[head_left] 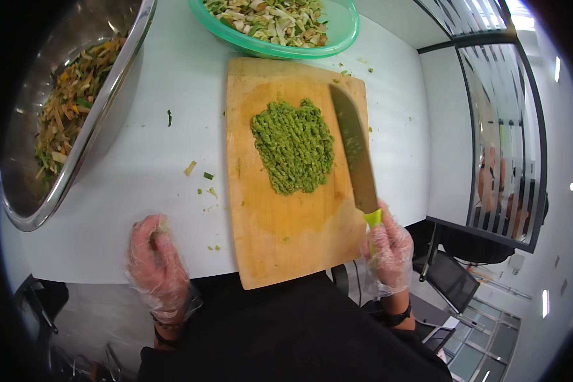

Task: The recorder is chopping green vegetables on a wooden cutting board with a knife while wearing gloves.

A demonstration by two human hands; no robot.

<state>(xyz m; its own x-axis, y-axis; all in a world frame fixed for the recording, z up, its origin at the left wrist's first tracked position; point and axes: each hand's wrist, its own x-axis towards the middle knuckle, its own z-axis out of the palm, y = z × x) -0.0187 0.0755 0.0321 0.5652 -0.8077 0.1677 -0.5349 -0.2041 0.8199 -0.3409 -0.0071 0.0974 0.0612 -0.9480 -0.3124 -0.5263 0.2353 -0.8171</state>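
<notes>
Finely minced green vegetable (293, 148) lies in a flat patch on a wooden cutting board (301, 243). My right hand (389, 250), in a clear plastic glove, grips the yellow-green handle of a kitchen knife (358, 157). Its broad blade points away from me over the board's right side, beside the mince and apart from it. My left hand (157, 265), gloved the same way, hovers near the front edge of the table, left of the board. Its fingers are curled with a gap between them and the thumb, and it holds nothing visible.
A steel bowl (100, 114) with chopped mixed vegetables stands at the left. Beyond the board is a green plastic bowl (286, 51) of chopped pale vegetables. Vegetable scraps (208, 175) are scattered on the white table (181, 143). A partition with striped glass (501, 138) rises at the right.
</notes>
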